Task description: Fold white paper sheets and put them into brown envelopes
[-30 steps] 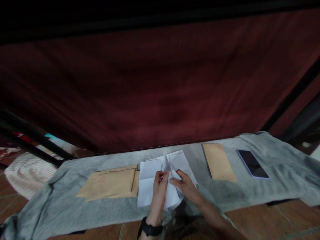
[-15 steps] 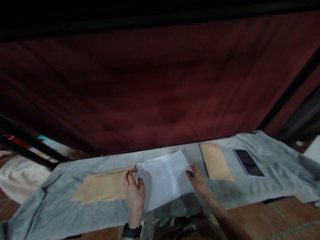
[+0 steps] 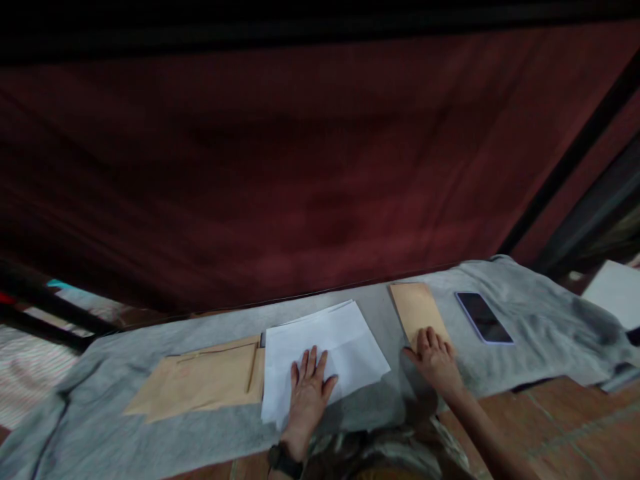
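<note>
A stack of white paper sheets [image 3: 350, 347] lies on the grey cloth, its edges slightly uneven. My left hand [image 3: 307, 393], with a dark watch on the wrist, rests flat on the stack with fingers spread. Farther right, my right hand [image 3: 436, 363] lies over the near end of a narrow brown envelope [image 3: 417, 307], thumb apart from the fingers at its left side. Left of the paper are several overlapping brown envelopes [image 3: 200, 380], with a thin brown stick-like item [image 3: 251, 368] near their right end.
A phone [image 3: 484, 319] with a pale purple edge lies right of the narrow envelope. Grey cloth [image 3: 100, 427] covers the low surface. A dark red fabric panel [image 3: 320, 173] rises behind it, between dark bars. Brown tiled floor [image 3: 565, 427] shows in front.
My left hand has moved from the paper's left edge onto its top. My right hand has let go of the paper's right edge and moved right onto the narrow envelope.
</note>
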{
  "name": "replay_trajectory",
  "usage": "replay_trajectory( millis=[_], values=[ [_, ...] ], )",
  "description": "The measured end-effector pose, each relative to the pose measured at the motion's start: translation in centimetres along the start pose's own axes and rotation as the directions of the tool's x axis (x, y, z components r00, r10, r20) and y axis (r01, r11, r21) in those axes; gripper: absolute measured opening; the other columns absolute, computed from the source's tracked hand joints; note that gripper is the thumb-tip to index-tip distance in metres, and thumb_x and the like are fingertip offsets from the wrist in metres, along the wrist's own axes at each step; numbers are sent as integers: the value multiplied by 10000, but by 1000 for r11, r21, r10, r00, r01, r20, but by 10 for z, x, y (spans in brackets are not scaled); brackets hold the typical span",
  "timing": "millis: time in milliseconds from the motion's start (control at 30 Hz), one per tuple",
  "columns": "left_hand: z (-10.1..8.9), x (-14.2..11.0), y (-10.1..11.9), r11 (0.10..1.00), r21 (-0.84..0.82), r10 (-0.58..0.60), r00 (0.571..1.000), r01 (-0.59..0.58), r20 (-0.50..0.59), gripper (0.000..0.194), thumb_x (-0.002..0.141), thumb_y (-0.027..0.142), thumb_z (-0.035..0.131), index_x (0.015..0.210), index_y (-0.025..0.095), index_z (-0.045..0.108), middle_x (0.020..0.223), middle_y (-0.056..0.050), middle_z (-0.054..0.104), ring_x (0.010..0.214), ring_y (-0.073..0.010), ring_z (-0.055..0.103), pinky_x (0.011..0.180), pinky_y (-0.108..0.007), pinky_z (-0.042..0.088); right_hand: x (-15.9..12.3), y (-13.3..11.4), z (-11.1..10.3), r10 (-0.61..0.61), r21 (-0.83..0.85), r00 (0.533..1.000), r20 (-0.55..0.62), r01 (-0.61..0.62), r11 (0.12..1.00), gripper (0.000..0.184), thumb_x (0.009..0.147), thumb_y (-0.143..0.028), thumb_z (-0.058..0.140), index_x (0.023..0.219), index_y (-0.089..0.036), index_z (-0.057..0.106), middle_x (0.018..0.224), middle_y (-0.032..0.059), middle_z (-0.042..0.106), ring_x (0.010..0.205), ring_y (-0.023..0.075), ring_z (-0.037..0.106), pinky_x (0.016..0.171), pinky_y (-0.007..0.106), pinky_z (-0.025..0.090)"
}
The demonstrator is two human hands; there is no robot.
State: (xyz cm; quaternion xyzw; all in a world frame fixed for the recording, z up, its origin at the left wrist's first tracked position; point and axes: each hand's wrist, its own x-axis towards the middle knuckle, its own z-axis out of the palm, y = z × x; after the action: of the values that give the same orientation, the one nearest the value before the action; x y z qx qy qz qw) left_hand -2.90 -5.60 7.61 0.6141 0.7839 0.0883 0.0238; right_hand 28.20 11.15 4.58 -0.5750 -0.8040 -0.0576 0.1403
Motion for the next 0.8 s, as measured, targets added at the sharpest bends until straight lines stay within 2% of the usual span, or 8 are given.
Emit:
replay_trajectory(
  millis=[233, 400, 467, 533, 600, 667, 733, 800],
  values=[
    [-4, 5, 2, 992, -120, 22, 985, -43, -171, 452, 959, 287, 523, 1395, 192, 593, 1537, -171, 478, 1443, -353, 411, 1150, -608, 349, 0, 9, -30, -147, 140, 978, 147, 126, 982, 337, 963, -253, 380, 1085, -154, 678, 1007, 196, 744, 908, 279, 717, 843, 365, 526],
    [-14, 7, 20, 844, -536, -87, 982, -19, -171, 437, 920, 345, 571, 1331, 214, 636, 1527, -128, 504, 1432, -311, 435, 1171, -552, 367, 5, 12, -53, -69, 190, 983, 172, 36, 981, 354, 1002, -335, 350, 983, -188, 671, 772, 140, 732, 726, 260, 710, 688, 320, 508],
    [-20, 8, 33, 649, -758, -181, 981, 69, -65, 466, 888, 396, 626, 1321, 222, 637, 1513, -119, 523, 1422, -298, 453, 1187, -513, 355, 15, 5, -71, -31, 267, 989, 144, -9, 964, 382, 1016, -328, 303, 990, -201, 662, 860, 131, 739, 732, 233, 702, 676, 303, 493],
    [-26, 9, 48, 320, -929, -287, 954, 186, 92, 542, 846, 438, 701, 1338, 226, 618, 1498, -136, 536, 1422, -303, 454, 1195, -497, 337, 28, -8, -93, 68, 510, 996, 64, -91, 856, 403, 1017, -406, 305, 1013, -223, 665, 975, 119, 727, 786, 225, 690, 704, 307, 491],
    [-34, 11, 62, -70, -962, -325, 906, 263, 271, 631, 805, 466, 765, 1363, 231, 589, 1484, -162, 543, 1409, -317, 471, 1176, -507, 361, 38, -28, -116, 80, 788, 996, 37, -78, 611, 422, 981, -525, 388, 990, -221, 680, 962, 109, 715, 863, 244, 665, 750, 323, 496],
    [-44, 12, 73, -375, -885, -269, 880, 278, 391, 666, 790, 485, 788, 1369, 236, 574, 1461, -171, 564, 1377, -327, 508, 1132, -525, 419, 43, -52, -130, 17, 942, 988, 154, -152, 299, 448, 905, -621, 519, 970, -213, 692, 856, 65, 705, 804, 231, 632, 695, 313, 487],
    [-56, 13, 82, -551, -792, -190, 885, 261, 424, 631, 789, 467, 797, 1334, 220, 595, 1408, -165, 613, 1325, -333, 561, 1079, -520, 480, 40, -77, -134, -88, 952, 948, 307, -304, 42, 480, 827, -667, 613, 925, -204, 695, 767, 29, 679, 713, 203, 597, 636, 300, 464],
    [-67, 12, 89, -647, -722, -157, 884, 244, 440, 554, 792, 406, 806, 1273, 191, 633, 1331, -153, 671, 1260, -327, 617, 1038, -482, 526, 32, -101, -125, -130, 911, 910, 395, -406, -77, 468, 731, -642, 728, 901, -207, 695, 703, -3, 648, 661, 181, 571, 611, 287, 446]
  ],
)
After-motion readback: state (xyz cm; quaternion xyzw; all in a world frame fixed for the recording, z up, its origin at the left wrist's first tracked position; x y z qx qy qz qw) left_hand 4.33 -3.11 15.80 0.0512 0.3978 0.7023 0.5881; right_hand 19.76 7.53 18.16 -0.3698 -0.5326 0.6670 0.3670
